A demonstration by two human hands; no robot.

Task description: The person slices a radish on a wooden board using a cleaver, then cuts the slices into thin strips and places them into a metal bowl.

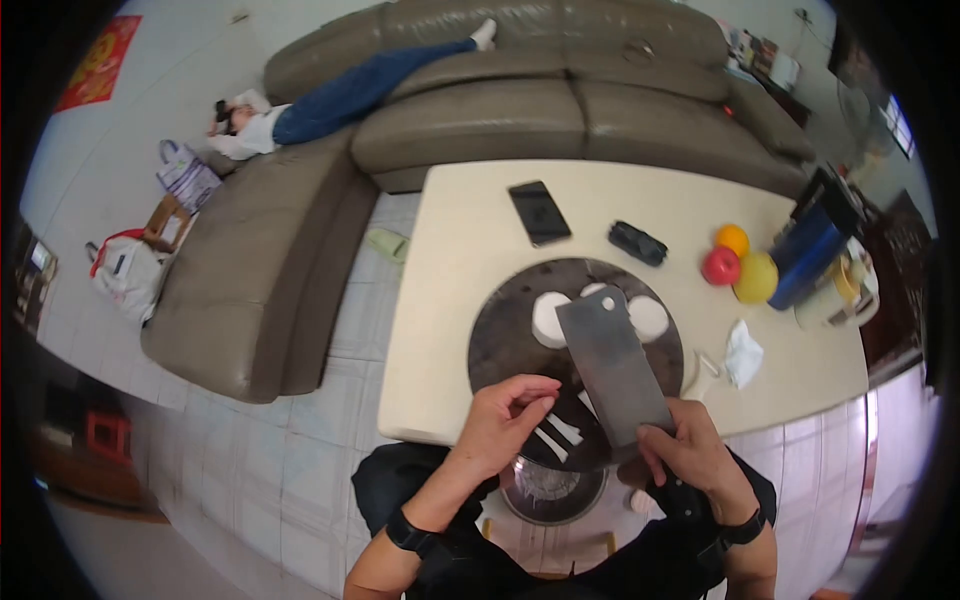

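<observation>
My right hand [692, 450] is closed around the handle of a broad cleaver [615, 365], its blade raised over the round dark cutting board [500, 320]. My left hand [503, 425] hovers at the board's near left side, fingers curled and tips close to the thumb; whether anything small lies between them I cannot make out. Thin white strips [563, 430] lie on the board beside it. Thick round white pieces, like cut radish, sit toward the far side: one left piece [549, 320], one right piece [649, 319] and one partly behind the blade.
A metal bowl [555, 492] stands below the table edge between my knees. On the table are a peeler [703, 375], tissue [742, 355], an apple [720, 266], an orange [732, 239], a blue flask [815, 245] and a phone [539, 213]. A person [340, 100] lies on the sofa.
</observation>
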